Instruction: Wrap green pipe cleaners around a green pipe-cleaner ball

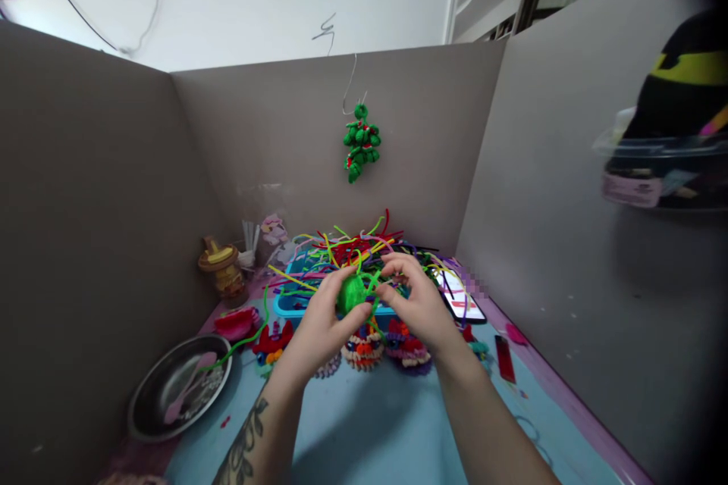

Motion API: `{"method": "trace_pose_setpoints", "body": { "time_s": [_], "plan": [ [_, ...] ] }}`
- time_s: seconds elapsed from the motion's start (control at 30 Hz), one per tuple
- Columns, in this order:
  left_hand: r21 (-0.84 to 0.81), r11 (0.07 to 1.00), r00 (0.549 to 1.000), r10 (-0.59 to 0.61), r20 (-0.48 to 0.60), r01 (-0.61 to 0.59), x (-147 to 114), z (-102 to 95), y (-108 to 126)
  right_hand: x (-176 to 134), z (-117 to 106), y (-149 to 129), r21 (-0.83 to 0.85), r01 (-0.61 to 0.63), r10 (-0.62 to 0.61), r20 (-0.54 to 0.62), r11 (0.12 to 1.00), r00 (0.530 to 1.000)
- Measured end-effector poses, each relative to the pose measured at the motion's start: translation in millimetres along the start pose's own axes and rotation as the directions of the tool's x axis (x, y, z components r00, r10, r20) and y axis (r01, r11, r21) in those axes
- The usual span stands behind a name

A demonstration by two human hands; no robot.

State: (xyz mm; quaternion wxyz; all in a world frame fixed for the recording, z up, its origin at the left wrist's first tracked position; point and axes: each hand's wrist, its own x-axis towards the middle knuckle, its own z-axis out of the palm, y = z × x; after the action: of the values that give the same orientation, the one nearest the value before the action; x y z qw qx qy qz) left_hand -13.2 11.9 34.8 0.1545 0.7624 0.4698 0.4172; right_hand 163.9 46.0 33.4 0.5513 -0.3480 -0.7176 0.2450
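Note:
In front of me my left hand (333,311) is closed around a round bright-green piece made of pipe cleaners (353,294). Loose green strands stick out from its top and right side. My right hand (412,299) has its thumb and fingertips pinched on the strands at the right of that piece. Both hands are raised above the table, before a blue basket (290,307) heaped with pipe cleaners of many colours. Below the hands stand several colourful pipe-cleaner figures, among them an orange and white one (362,348) and a red and purple one (408,348).
A metal bowl (139,413) with a pink tool sits at the left, near a brown and yellow cup (224,273). A phone (469,307) and a red lighter-like object (504,358) lie at the right. A green pipe-cleaner ornament (362,140) hangs on the grey partition (273,129).

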Motion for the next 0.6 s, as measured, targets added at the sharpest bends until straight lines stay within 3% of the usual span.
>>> {"method": "trace_pose_setpoints", "body": {
  "time_s": [0.1, 0.27, 0.43, 0.53, 0.6],
  "plan": [
    [0.025, 1.0, 1.0, 0.01, -0.029, -0.009, -1.0, -0.5, -0.2, -1.0, 0.9, -3.0, 0.03, -0.084, 0.082, 0.069, 0.996, 0.994],
    [0.051, 0.991, 0.993, 0.122, 0.0, -0.121, -2.5, -3.0, 2.8, -1.4, 2.5, -5.4, 0.159, -0.231, 0.201, 0.181, 0.96, 0.963],
    [0.032, 0.984, 0.98, 0.173, 0.098, -0.176, -2.8, -7.5, 6.1, -2.6, 0.6, 0.0, 0.297, -0.356, 0.249, 0.344, 0.886, 0.905],
    [-0.006, 0.986, 0.979, 0.167, 0.119, -0.167, -2.8, -9.5, 6.8, -2.9, 1.0, 1.9, 0.399, -0.389, 0.271, 0.322, 0.83, 0.907],
    [-0.044, 0.991, 0.989, 0.132, 0.061, -0.129, -2.5, -9.8, 6.0, -1.9, 2.9, 2.5, 0.495, -0.412, 0.322, 0.26, 0.765, 0.91]
  ]
}}
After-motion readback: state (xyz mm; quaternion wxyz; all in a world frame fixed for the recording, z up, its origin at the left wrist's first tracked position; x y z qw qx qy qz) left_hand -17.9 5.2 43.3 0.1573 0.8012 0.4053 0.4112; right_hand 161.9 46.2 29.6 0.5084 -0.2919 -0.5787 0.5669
